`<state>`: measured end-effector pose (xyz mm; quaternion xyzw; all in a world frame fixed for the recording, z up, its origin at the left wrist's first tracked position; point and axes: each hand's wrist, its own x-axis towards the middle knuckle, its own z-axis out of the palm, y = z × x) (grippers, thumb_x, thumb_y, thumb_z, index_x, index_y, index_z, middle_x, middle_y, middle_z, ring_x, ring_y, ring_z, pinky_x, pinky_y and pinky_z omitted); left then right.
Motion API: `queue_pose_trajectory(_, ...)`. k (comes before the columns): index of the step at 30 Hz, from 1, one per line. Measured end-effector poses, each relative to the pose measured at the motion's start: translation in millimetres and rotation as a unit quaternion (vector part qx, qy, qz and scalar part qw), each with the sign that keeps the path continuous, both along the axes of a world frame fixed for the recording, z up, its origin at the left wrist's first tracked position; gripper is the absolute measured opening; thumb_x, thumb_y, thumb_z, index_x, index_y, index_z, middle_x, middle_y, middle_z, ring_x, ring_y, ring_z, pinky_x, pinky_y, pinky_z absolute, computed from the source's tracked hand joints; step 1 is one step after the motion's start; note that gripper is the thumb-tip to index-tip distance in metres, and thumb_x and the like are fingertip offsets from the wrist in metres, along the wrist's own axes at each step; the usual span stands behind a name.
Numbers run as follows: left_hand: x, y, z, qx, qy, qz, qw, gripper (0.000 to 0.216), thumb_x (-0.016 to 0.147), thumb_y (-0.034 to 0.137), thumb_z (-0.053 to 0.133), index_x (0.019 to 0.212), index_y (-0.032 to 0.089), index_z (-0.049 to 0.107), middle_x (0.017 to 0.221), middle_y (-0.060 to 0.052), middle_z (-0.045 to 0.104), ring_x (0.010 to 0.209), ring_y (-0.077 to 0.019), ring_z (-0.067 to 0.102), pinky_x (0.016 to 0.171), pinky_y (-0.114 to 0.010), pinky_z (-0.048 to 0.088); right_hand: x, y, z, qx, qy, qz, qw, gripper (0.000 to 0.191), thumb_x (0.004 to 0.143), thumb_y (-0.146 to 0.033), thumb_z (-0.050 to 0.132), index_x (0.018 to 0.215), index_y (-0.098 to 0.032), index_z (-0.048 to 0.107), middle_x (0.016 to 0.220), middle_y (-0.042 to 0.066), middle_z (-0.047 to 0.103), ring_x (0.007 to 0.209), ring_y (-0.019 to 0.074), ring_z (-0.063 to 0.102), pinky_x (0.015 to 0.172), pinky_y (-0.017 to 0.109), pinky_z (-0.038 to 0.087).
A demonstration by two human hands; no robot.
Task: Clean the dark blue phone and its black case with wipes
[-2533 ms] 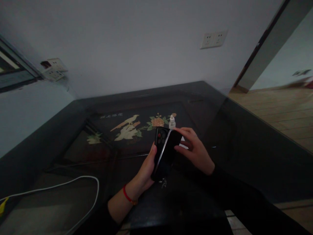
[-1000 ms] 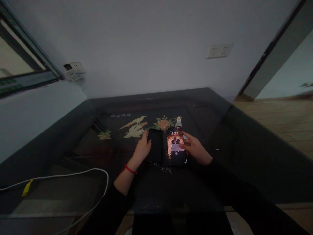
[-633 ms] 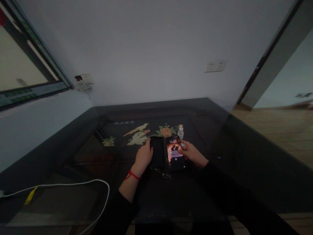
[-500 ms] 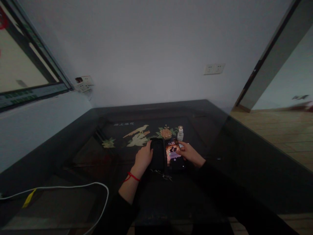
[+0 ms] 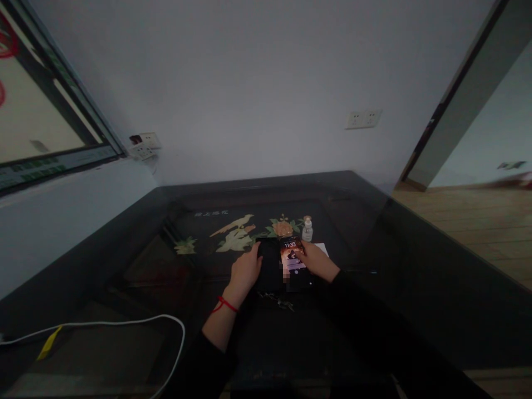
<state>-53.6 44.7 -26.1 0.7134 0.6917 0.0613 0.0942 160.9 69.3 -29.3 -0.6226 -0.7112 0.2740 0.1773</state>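
A phone (image 5: 294,265) with a lit lock screen reading 11:33 sits in the right half of a black flip case (image 5: 269,266), which lies spread like a book. My left hand (image 5: 245,270) grips the left edge of the case cover, thumb on its face. Around the phone's upper right edge my right hand (image 5: 319,260) is closed, with the thumb over the screen. A metal chain (image 5: 278,301) trails from below the case. Just beyond the right hand stands a small clear bottle (image 5: 307,229). White paper (image 5: 322,249) shows partly beside that hand.
The dark table (image 5: 353,205) has painted birds and flowers under a glossy top. At the lower left a white cable (image 5: 124,321) with a yellow tag (image 5: 49,343) curves across. Wall sockets (image 5: 363,119) sit above the table, and a window (image 5: 45,105) is at the left.
My right hand has slid slightly up and left along the phone, its thumb now higher on the screen. More of the white paper shows. The left hand keeps its hold.
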Motion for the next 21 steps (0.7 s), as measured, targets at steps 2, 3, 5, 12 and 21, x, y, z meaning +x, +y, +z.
queue_pose_trajectory(2, 0, 1, 0.0, -0.001, 0.005, 0.001, 1.000, 0.051, 0.095, 0.032, 0.037, 0.145, 0.024, 0.036, 0.111, -0.016, 0.069, 0.098, -0.0283, 0.068, 0.080, -0.038, 0.050, -4, 1, -1.5, 0.001, -0.038, -0.012, 0.999, 0.032, 0.093, -0.034, 0.058, 0.119, -0.016, 0.057, 0.119, 0.009, 0.060, 0.102, 0.0212, 0.062, 0.086, 0.042, 0.053)
queue_pose_trajectory(3, 1, 1, -0.1, -0.001, 0.008, 0.001, 1.000, 0.051, 0.095, 0.032, 0.037, 0.145, 0.024, 0.035, 0.111, -0.016, 0.069, 0.098, -0.0280, 0.068, 0.081, -0.038, 0.050, -6, 2, -2.2, -0.001, -0.056, -0.018, 0.998, 0.034, 0.093, -0.035, 0.058, 0.121, -0.016, 0.056, 0.121, 0.009, 0.059, 0.103, 0.0215, 0.061, 0.086, 0.043, 0.053)
queue_pose_trajectory(5, 1, 1, -0.3, -0.002, 0.013, 0.002, 1.000, 0.051, 0.095, 0.032, 0.037, 0.145, 0.024, 0.035, 0.111, -0.016, 0.069, 0.097, -0.0277, 0.068, 0.081, -0.038, 0.050, -9, 2, -2.4, -0.004, -0.089, -0.031, 0.996, 0.035, 0.093, -0.035, 0.058, 0.122, -0.016, 0.056, 0.122, 0.009, 0.059, 0.103, 0.0218, 0.061, 0.086, 0.043, 0.053)
queue_pose_trajectory(12, 0, 2, -2.3, 0.005, 0.018, -0.005, 1.000, 0.050, 0.096, 0.033, 0.034, 0.145, 0.025, 0.035, 0.109, -0.016, 0.069, 0.096, -0.0292, 0.068, 0.079, -0.039, 0.050, -16, -4, 3.9, -0.006, -0.158, -0.056, 0.986, 0.035, 0.097, -0.040, 0.049, 0.116, -0.012, 0.057, 0.111, 0.014, 0.064, 0.100, 0.0233, 0.064, 0.085, 0.039, 0.051)
queue_pose_trajectory(21, 0, 3, -3.3, 0.001, 0.021, -0.002, 1.000, 0.050, 0.096, 0.034, 0.035, 0.145, 0.025, 0.035, 0.110, -0.017, 0.069, 0.097, -0.0292, 0.068, 0.079, -0.039, 0.050, -17, -6, 4.9, 0.009, -0.171, -0.053, 0.984, 0.045, 0.094, -0.051, 0.046, 0.114, -0.011, 0.052, 0.108, 0.020, 0.068, 0.102, 0.0316, 0.066, 0.077, 0.034, 0.046)
